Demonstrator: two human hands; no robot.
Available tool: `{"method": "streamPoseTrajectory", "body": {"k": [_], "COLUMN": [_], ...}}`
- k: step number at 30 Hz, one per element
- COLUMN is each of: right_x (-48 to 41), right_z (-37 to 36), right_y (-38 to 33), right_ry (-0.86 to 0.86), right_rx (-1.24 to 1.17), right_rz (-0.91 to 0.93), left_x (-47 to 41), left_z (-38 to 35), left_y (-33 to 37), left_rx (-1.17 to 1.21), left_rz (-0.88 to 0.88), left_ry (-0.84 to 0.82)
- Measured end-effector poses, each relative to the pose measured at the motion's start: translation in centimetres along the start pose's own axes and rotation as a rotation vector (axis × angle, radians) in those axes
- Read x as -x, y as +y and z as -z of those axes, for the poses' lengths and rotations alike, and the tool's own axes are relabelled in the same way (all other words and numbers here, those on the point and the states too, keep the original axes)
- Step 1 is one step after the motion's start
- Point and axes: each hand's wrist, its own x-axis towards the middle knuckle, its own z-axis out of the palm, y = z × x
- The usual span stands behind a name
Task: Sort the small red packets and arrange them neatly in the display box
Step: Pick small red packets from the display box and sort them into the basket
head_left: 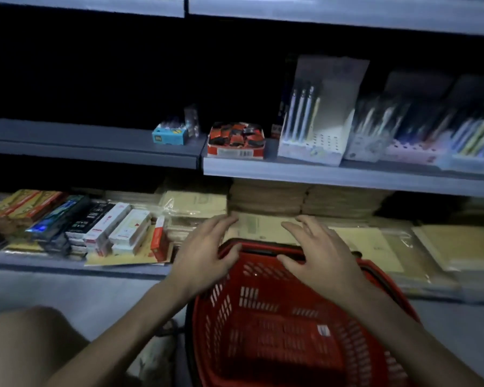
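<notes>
A red and white display box stands on the middle shelf, and several small red and black packets lie jumbled inside it. Well below the box, my left hand hovers with its fingers spread over the far rim of a red plastic basket. To the right of it, my right hand is spread over the same rim. Both hands hold nothing. The basket looks empty apart from a small label on its wall.
A small blue box sits left of the display box; pen display packs stand to its right. The lower shelf holds brown envelope stacks and long stationery boxes. My bare knee is at bottom left on the grey floor.
</notes>
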Motion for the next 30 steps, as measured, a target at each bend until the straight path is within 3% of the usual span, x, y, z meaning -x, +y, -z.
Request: {"method": "streamPoseTrajectory", "body": {"k": [6, 11, 16, 20, 30], "right_x": [7.3, 13.1, 17.3, 18.1, 18.0], "right_z": [-3.5, -6.8, -8.6, -8.5, -6.4], "right_y": [3.0, 6.3, 9.4, 11.0, 12.4], "right_ry": [-0.091, -0.219, -0.324, -0.325, -0.164], "right_rx": [0.016, -0.019, -0.096, -0.108, -0.159], "right_rz": [-0.062, -0.178, -0.342, -0.432, -0.492], "left_x": [4.6, 6.8, 7.4, 6.6, 2.8], "left_z": [-3.9, -6.9, -10.2, -11.8, -19.9], "left_y": [-1.5, -3.3, -3.5, -1.7, 8.8], "left_rx": [-0.197, -0.193, -0.109, -0.024, 0.128], "left_rz": [0.054, 0.142, 0.164, 0.207, -0.102], "left_ry": [-0.124, -0.260, -0.112, -0.123, -0.363]}}
